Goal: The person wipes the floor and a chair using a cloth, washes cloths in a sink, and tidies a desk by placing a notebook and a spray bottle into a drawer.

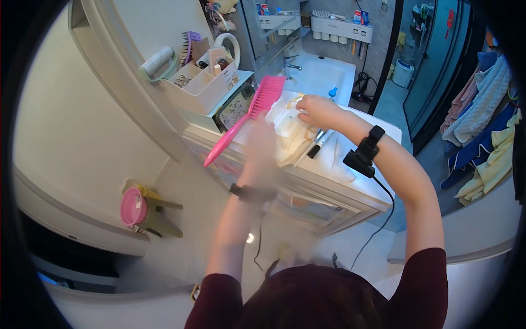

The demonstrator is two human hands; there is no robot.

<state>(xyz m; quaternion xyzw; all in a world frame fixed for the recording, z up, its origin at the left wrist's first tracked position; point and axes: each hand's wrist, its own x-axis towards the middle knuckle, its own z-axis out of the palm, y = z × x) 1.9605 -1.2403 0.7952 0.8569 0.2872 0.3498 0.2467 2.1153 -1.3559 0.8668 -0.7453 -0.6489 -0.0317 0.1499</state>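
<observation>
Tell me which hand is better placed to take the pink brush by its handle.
Left, most likely. The left hand, though blurred, appears right beside the pink brush, whose handle points toward the person's left. The right hand is farther off, over the pale crumpled material.

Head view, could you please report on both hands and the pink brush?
Left hand blurred, grip unclear. Pink brush beside it. Right hand at pale crumpled material. Slim black-ended item nearby.

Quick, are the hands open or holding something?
Left hand: too blurred to tell, near the pink brush.
Right hand: partly curled by the crumpled pale yellow material; can't tell if it's gripping.
</observation>
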